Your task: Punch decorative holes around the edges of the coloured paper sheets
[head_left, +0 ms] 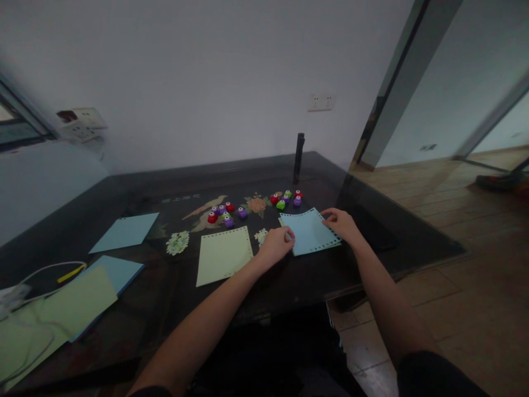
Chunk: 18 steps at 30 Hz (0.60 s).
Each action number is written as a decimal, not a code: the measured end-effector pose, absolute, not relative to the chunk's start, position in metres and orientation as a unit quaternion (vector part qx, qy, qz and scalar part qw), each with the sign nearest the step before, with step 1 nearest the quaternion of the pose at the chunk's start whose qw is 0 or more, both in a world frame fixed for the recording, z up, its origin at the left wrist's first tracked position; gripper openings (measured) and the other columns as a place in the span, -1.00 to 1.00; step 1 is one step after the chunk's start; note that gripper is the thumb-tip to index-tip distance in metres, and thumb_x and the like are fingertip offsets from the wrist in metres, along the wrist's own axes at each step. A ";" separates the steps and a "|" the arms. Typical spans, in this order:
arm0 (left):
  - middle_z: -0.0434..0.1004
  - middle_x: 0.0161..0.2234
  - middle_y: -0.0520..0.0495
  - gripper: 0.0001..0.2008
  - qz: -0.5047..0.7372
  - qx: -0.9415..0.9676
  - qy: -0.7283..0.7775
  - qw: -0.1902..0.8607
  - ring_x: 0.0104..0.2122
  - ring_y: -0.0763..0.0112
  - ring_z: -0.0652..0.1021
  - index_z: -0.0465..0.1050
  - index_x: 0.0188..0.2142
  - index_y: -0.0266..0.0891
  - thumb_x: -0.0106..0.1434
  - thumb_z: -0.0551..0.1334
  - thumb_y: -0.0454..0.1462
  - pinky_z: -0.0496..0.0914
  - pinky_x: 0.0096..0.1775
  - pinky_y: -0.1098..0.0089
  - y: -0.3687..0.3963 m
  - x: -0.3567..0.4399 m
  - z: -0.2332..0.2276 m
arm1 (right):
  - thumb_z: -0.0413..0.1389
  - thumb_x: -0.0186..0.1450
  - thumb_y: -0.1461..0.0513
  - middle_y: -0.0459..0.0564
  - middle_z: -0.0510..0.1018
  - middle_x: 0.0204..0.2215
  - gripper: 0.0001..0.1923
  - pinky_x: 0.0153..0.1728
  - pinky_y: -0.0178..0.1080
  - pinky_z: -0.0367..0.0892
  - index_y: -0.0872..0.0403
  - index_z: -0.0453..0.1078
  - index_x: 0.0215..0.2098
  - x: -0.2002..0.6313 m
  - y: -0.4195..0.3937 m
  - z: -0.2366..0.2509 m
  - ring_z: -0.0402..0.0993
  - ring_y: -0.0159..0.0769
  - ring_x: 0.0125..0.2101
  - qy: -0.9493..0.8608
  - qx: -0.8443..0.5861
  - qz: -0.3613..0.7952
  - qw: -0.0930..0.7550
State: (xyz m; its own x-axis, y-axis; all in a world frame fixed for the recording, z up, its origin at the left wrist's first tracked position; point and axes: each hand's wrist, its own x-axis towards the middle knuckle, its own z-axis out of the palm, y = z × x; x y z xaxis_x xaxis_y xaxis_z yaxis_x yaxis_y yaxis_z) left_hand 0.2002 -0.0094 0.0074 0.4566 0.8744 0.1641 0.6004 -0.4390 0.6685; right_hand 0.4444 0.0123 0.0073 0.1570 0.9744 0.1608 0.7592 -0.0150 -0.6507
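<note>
A light blue sheet of loose-leaf paper (pixel 311 231), with punched holes along its edges, lies over a pale green sheet that shows only at its rim. My left hand (pixel 276 245) is closed in a pinch at the blue sheet's left edge. At its right edge, my right hand (pixel 341 224) grips the paper between thumb and fingers. The blue sheet bows slightly between them. A separate pale green punched sheet (pixel 225 253) lies left of my left hand, partly covered by my forearm. Behind the sheets sit small red, green and purple one-eyed toy figures (pixel 286 198) in a cluster.
Another toy cluster (pixel 225 214) sits left of the painted flower. A black upright stick (pixel 298 159) stands near the back. At left lie a blue sheet (pixel 126 231), stacked papers (pixel 78 303), a white cable and a yellow pen-like object (pixel 71 273). A flower-shaped piece (pixel 177 242) lies nearby.
</note>
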 end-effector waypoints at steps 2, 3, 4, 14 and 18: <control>0.52 -0.51 0.01 -0.87 0.236 0.814 0.464 0.259 -0.47 0.45 0.51 0.46 -0.35 -0.24 0.11 0.15 -0.33 0.32 -0.37 0.48 -0.009 0.201 0.007 | 0.15 0.08 0.30 -0.11 0.47 -0.55 -0.73 -0.46 -0.35 0.23 0.11 0.45 -0.21 0.444 0.013 0.006 0.39 -0.38 -0.52 -0.628 -0.697 0.163 0.304; 0.53 -0.51 0.01 -0.86 0.227 0.815 0.469 0.253 -0.47 0.44 0.51 0.47 -0.33 -0.23 0.11 0.15 -0.33 0.33 -0.36 0.47 -0.009 0.201 0.007 | 0.15 0.08 0.30 -0.12 0.47 -0.55 -0.73 -0.45 -0.35 0.23 0.10 0.44 -0.21 0.444 0.013 0.004 0.39 -0.39 -0.52 -0.628 -0.700 0.160 0.299; 0.54 -0.50 0.00 -0.85 0.220 0.818 0.472 0.246 -0.46 0.43 0.52 0.47 -0.32 -0.23 0.12 0.15 -0.33 0.33 -0.35 0.46 -0.009 0.201 0.007 | 0.15 0.08 0.30 -0.12 0.48 -0.55 -0.73 -0.45 -0.35 0.22 0.10 0.44 -0.21 0.444 0.014 0.003 0.39 -0.39 -0.51 -0.628 -0.704 0.158 0.293; 0.56 -0.34 -0.10 -0.76 0.134 0.847 0.490 0.158 -0.30 0.29 0.54 0.42 -0.14 -0.18 0.19 0.12 -0.29 0.37 -0.22 0.36 -0.018 0.204 0.010 | 0.17 0.08 0.32 -0.12 0.47 -0.52 -0.74 -0.44 -0.35 0.20 0.07 0.45 -0.22 0.441 0.014 0.000 0.39 -0.39 -0.48 -0.632 -0.725 0.126 0.244; 0.54 -0.31 -0.12 -0.75 0.123 0.847 0.494 0.153 -0.29 0.29 0.53 0.40 -0.12 -0.18 0.20 0.10 -0.28 0.36 -0.22 0.37 -0.020 0.204 0.013 | 0.17 0.08 0.30 -0.13 0.45 -0.53 -0.77 -0.46 -0.35 0.17 0.07 0.46 -0.25 0.439 0.012 0.001 0.36 -0.40 -0.49 -0.639 -0.724 0.100 0.238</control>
